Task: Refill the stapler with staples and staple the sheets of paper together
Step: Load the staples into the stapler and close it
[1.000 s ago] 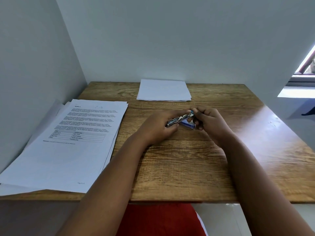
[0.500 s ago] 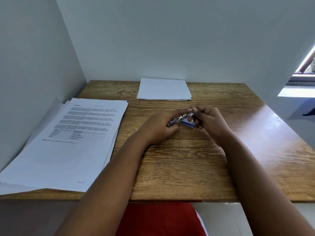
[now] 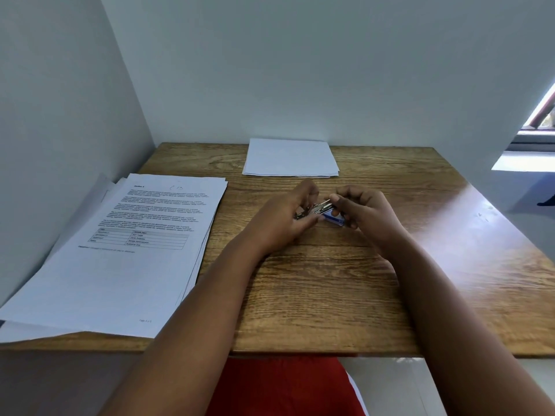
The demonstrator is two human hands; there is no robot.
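Observation:
A small metal stapler is held just above the middle of the wooden table. My left hand grips its left end, and my right hand pinches its right end with curled fingers. A small blue box, likely the staples, lies on the table under my right hand, partly hidden. A thick stack of printed sheets lies at the left side of the table. A smaller stack of blank white sheets lies at the back centre against the wall.
White walls close the table in at the left and the back. The table's right side catches bright light, and its near edge runs in front of my red clothing. A window shows at the far right.
My left hand's fingers have spread a little along the stapler, and the stapler has tilted slightly. The papers lie as before.

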